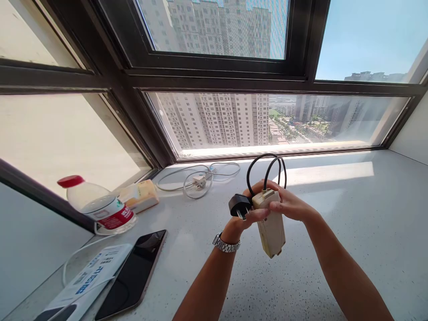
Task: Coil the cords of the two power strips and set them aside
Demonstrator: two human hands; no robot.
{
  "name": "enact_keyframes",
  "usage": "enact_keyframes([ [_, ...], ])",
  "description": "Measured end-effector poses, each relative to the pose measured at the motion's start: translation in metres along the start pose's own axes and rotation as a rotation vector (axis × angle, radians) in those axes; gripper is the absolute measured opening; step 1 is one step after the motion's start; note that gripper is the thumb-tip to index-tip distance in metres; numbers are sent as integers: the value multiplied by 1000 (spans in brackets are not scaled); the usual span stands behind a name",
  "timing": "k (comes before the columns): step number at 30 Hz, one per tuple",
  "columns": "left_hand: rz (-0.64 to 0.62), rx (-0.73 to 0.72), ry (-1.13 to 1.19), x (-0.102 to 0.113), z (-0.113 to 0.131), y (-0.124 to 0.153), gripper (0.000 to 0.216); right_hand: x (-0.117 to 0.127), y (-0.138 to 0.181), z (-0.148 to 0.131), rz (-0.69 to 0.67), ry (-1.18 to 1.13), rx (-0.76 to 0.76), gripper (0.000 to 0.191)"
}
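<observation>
— Red-capped bottle [100,206], far left of the adapter [271,223]?
— Logged. Dark phone [133,272], also left of it, lower.
— Next?
— Black plug [239,206], touching the adapter's left side; left hand [247,216] curled round both.
— Adapter itself?
— Cream, above the surface [351,214], long axis near upright, cord end up.
— Right of it?
— Right hand [290,204], pinching its top. Both hands touch it; neither is nearer.

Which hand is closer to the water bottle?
Left. The left hand, holding the black plug, is right of the bottle; the right hand is farther right, on the power strip.
</observation>
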State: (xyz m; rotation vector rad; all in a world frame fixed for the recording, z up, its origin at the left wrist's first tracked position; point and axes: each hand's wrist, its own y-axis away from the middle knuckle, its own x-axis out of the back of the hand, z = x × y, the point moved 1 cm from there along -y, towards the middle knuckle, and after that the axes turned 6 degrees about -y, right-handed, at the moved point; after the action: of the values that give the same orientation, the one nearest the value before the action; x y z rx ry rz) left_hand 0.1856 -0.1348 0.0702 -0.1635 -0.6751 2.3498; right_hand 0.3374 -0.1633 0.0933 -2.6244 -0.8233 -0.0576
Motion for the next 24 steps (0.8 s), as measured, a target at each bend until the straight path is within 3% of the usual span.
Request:
enact_keyframes([
  [3, -54, -32, -197, 5, 5, -2, 43, 3, 1, 3, -67, -132, 5, 67],
  [6, -22, -92, -402, 8, 7, -4, 37, 5, 2, 10, -65, -191, -42, 65],
  [9, -2, -114, -430, 11, 7, -6, 38, 0, 0, 23, 28, -236, -95, 60],
  [13, 3, -65, -274, 13, 0, -9, 43, -12, -8, 38, 236, -327, -163, 60],
  [16, 41, 100, -220, 16, -13, -11, 52, -11, -9, 43, 389, -301, -235, 62],
  [18, 14, 288, -307, 18, -27, -10, 57, 2, -3, 47, 464, -176, -310, 59],
  [21, -102, 551, -474, 21, -52, -6, 66, 36, 24, 59, 579, 155, -488, 55],
  [24, -172, 692, -593, 22, -76, 0, 74, 79, 68, 72, 591, 474, -755, 51],
])
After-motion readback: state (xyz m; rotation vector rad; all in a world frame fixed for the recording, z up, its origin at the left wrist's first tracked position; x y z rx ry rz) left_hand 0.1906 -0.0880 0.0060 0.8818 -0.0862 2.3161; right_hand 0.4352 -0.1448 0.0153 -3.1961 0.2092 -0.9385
